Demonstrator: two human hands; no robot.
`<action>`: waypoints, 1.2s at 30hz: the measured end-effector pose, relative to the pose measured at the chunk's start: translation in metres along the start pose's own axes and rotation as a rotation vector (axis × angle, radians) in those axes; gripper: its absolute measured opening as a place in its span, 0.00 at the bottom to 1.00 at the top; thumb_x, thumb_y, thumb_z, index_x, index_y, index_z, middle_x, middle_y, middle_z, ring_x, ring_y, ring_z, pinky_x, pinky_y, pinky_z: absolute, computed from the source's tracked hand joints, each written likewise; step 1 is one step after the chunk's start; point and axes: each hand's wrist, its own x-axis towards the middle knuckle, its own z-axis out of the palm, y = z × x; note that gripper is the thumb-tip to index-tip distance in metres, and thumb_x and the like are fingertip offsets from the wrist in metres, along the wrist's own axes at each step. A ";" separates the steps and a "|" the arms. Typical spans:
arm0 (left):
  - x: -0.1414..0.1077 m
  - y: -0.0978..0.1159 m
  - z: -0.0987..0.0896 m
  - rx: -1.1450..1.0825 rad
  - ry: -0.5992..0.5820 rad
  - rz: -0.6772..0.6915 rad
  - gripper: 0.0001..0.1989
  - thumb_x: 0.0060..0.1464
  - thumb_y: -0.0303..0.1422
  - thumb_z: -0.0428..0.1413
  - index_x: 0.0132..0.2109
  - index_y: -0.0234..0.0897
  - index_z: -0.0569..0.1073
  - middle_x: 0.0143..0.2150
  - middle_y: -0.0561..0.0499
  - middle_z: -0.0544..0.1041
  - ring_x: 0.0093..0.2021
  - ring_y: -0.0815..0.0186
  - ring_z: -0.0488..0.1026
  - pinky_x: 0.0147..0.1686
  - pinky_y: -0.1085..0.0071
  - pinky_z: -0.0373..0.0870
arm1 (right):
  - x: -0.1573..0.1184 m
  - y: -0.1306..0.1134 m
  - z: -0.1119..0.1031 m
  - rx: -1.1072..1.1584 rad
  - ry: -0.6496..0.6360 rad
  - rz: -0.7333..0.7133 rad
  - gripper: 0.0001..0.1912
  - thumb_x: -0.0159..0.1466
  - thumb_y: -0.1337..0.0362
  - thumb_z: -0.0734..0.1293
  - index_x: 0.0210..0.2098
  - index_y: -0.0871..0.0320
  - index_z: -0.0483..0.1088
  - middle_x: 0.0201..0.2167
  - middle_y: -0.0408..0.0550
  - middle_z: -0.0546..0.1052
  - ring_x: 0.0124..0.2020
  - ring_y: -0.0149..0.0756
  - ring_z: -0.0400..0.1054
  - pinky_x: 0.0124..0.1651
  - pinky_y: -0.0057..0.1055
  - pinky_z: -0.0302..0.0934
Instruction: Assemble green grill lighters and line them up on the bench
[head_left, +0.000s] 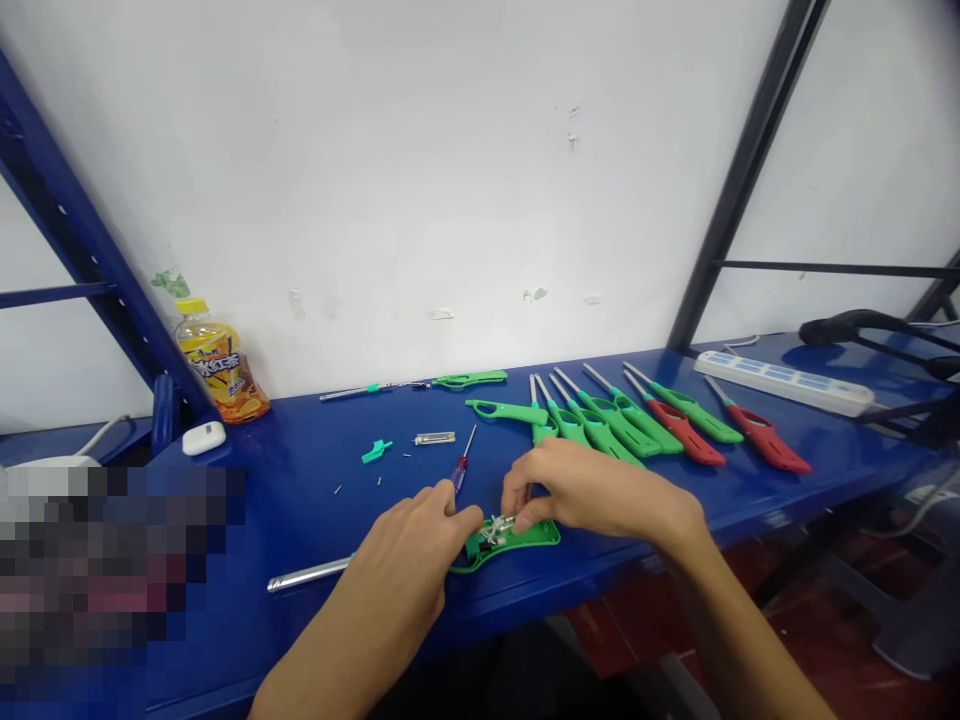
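Note:
An opened green gas lighter [546,536] lies near the table's front edge, its inner parts showing in the half shell. Its long metal tube [311,575] points left. My left hand [420,535] is closed over the front of the lighter, the thumb beside the inner parts. From the right, my right hand [559,485] reaches into the shell with thumb and fingers pinched together at small whitish parts [496,528]; what exactly they grip is hidden. Just behind the hands is a screwdriver [460,472] with a purple handle.
Behind are a clear fuel tank [435,438], a teal trigger [376,451], tiny screws [337,490] and a loose green shell half [506,412]. Several green lighters [611,432] and red ones [765,440] lie right, near a power strip [784,382]. A drink bottle [221,365] stands left.

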 end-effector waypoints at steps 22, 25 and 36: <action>-0.005 -0.009 0.010 -0.072 0.083 0.087 0.26 0.66 0.19 0.44 0.61 0.49 0.73 0.49 0.46 0.76 0.46 0.53 0.78 0.43 0.58 0.76 | 0.002 0.001 0.010 0.091 0.029 0.073 0.09 0.63 0.70 0.73 0.39 0.53 0.86 0.37 0.46 0.86 0.41 0.41 0.80 0.42 0.30 0.67; -0.005 -0.009 0.006 -0.088 0.058 0.097 0.27 0.67 0.20 0.45 0.62 0.53 0.74 0.50 0.46 0.75 0.46 0.54 0.77 0.41 0.60 0.75 | 0.002 0.001 0.009 0.071 0.031 0.071 0.07 0.62 0.69 0.74 0.39 0.53 0.86 0.37 0.45 0.86 0.41 0.41 0.79 0.41 0.29 0.66; -0.011 -0.007 0.008 -0.134 0.086 0.100 0.26 0.68 0.21 0.44 0.61 0.52 0.75 0.53 0.44 0.75 0.49 0.52 0.77 0.44 0.58 0.75 | 0.003 0.001 0.005 0.068 -0.014 0.077 0.22 0.63 0.61 0.76 0.56 0.48 0.77 0.43 0.44 0.83 0.47 0.43 0.74 0.42 0.31 0.63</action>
